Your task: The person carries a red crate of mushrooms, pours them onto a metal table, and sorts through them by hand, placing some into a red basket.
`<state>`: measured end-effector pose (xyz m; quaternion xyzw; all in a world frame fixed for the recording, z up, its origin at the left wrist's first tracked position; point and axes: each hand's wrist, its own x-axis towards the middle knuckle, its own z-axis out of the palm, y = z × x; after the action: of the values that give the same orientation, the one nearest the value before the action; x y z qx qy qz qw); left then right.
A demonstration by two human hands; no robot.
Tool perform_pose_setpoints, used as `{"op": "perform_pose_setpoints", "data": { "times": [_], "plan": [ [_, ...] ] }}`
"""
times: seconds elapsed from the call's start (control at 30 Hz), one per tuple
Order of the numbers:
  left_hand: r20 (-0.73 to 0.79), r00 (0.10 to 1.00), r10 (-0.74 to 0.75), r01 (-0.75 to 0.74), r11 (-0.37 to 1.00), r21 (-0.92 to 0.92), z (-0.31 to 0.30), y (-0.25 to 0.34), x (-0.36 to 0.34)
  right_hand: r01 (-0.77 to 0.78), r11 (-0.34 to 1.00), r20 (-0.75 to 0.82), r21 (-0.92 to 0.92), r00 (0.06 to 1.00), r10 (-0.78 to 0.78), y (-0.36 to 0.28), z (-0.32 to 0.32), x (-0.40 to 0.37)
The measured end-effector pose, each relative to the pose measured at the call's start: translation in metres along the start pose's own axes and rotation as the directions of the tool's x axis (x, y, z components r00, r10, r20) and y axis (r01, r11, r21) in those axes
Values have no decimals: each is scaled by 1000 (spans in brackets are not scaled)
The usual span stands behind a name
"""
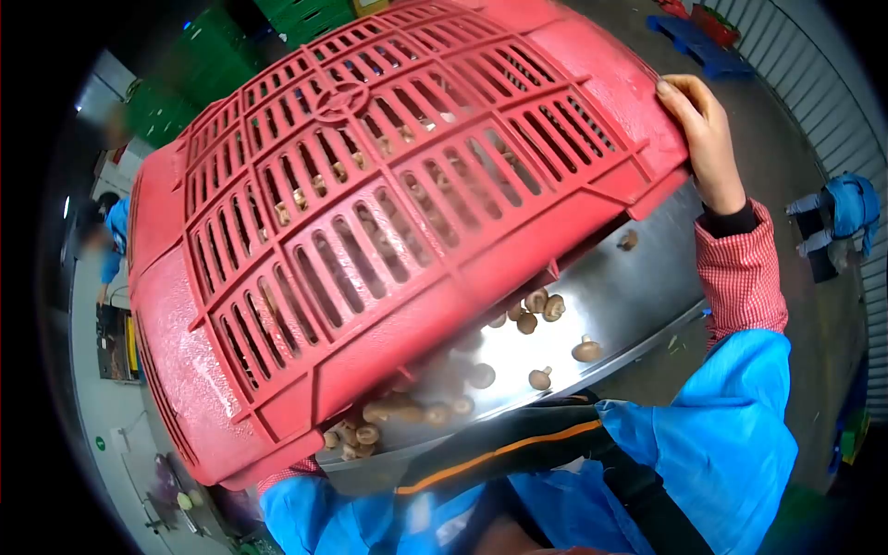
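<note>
A large red slatted plastic crate is tipped upside down in front of me, its bottom facing up at me. My right hand grips its right edge, thumb on the outer face. My left hand is hidden behind the crate's lower left corner, where only the red checked cuff shows. Beneath the crate lies a shiny metal tabletop. Loose brown mushrooms are scattered on it, and several more are bunched at the crate's lower left. Through the slats I see further mushrooms under the crate.
Stacked green crates stand at the back left. At the upper right, a blue pallet lies on the floor near a ribbed wall. One person in blue is at the right, another at the far left.
</note>
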<state>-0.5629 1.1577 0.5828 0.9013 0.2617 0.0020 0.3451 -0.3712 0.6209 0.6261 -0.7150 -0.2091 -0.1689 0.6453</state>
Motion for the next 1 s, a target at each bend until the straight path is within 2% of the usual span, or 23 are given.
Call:
{"op": "perform_pose_setpoints", "data": {
  "times": [0.1, 0.17, 0.23, 0.27, 0.37, 0.63, 0.73, 0.83, 1.0],
  "plan": [
    [23, 1000, 22, -22, 1000, 21, -19, -1, 2, 55, 985, 27, -160, 998, -52, -17, 0, -3],
    [35, 999, 29, -31, 999, 34, -28, -1, 2, -200, 969, -98, 146, 972, 215, -8, 15, -27],
    [39, 999, 24, -26, 998, 65, -27, 4, -2, -179, 952, -13, 248, 982, 188, -16, 15, -29],
    [37, 999, 23, -25, 996, 82, -23, 8, -4, -168, 973, 0, 159, 985, 170, -20, 7, -24],
    [38, 999, 17, -21, 994, 108, -13, 17, -7, -183, 973, 2, 137, 983, 185, -10, -12, -34],
    [81, 995, 52, -66, 982, 179, -5, 29, 10, -212, 956, -43, 202, 973, 225, -9, 3, -25],
    [122, 981, 151, -170, 971, 168, 3, 25, 47, -121, 972, -147, 201, 977, 152, 14, 10, -22],
    [204, 936, 287, -315, 942, 118, 5, 23, 107, -12, 995, -312, 103, 949, 43, 41, 28, -28],
    [307, 861, 405, -433, 901, 25, -7, 19, 165, 14, 992, -467, 129, 883, 49, 22, 52, -65]
  ]
}}
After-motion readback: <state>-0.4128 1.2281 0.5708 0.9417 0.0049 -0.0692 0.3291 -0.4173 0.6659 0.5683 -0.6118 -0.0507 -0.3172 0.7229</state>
